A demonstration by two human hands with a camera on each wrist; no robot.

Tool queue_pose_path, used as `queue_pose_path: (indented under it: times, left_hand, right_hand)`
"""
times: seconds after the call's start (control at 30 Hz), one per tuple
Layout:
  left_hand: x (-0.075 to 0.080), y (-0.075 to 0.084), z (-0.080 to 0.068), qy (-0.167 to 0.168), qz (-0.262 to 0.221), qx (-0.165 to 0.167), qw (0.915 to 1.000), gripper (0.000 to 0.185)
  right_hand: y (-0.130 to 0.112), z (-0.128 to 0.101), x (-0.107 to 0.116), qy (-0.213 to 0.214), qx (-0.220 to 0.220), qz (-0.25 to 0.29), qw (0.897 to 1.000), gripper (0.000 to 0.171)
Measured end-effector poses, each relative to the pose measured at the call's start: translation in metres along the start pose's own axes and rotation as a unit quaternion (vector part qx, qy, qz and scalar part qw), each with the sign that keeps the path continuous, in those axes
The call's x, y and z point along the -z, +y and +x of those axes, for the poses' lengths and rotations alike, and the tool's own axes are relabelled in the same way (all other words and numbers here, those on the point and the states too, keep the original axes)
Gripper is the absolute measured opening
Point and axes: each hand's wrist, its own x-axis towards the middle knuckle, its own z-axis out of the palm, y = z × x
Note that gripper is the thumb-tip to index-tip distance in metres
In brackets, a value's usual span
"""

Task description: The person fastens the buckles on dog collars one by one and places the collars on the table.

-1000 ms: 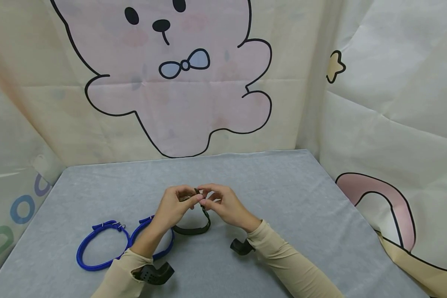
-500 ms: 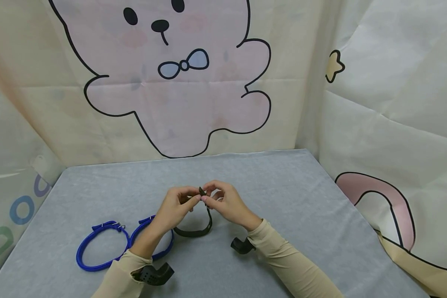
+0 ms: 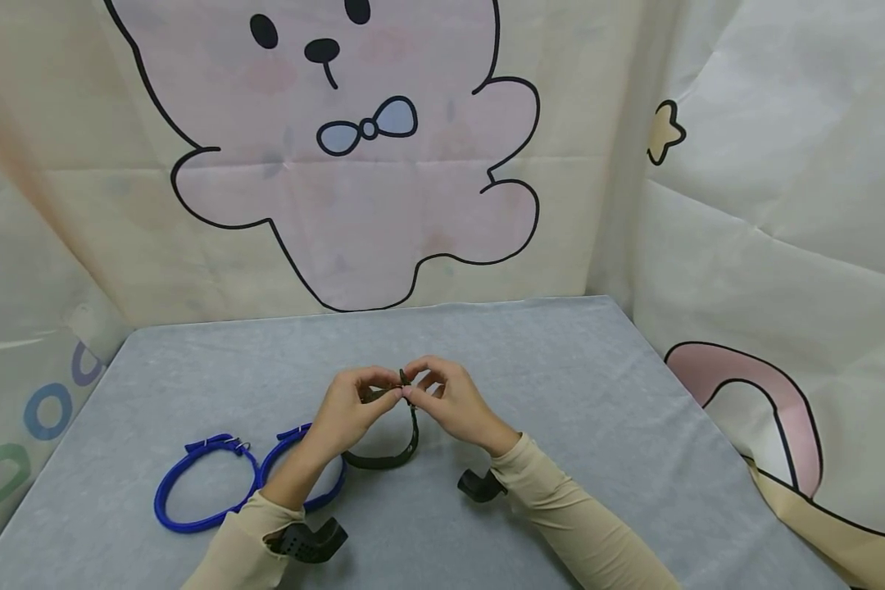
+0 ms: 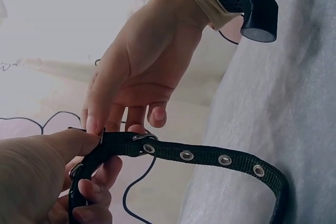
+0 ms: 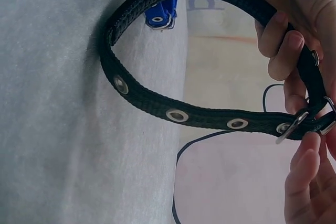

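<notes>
left hand (image 3: 350,406) is pinching the black collar (image 3: 391,459) beside its buckle (image 5: 299,120) | right hand (image 3: 442,399) is pinching the strap end, fingers curled | loop is hanging to the surface (image 3: 560,385), probably for fastening | two blue collars (image 3: 206,483) are lying left

A staged recording booth: cartoon bear backdrop (image 3: 354,156) and printed sheets (image 3: 782,205) curtain off a tabletop (image 3: 560,369) draped in grey cloth; black wrist cameras (image 3: 306,541) are strapped over both sleeves.

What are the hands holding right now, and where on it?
Both the left hand and right hand pinch the dark green collar at its buckle end.
</notes>
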Motion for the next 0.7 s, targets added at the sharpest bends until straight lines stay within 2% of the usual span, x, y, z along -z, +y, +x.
queue_pose_path:
  times: [0.3,0.7]
  left_hand:
    - [0.0015,0.0007,0.0007,-0.016,0.003,0.012,0.9998,0.018]
    - [-0.0007,-0.0011,0.0001,-0.021,0.021,0.005,0.9996,0.018]
  right_hand:
    - [0.0004,0.0,-0.0008,0.009,0.005,-0.008,1.0,0.019]
    - [0.0011,-0.0012,-0.0019,0.008,0.009,-0.02,1.0,0.02]
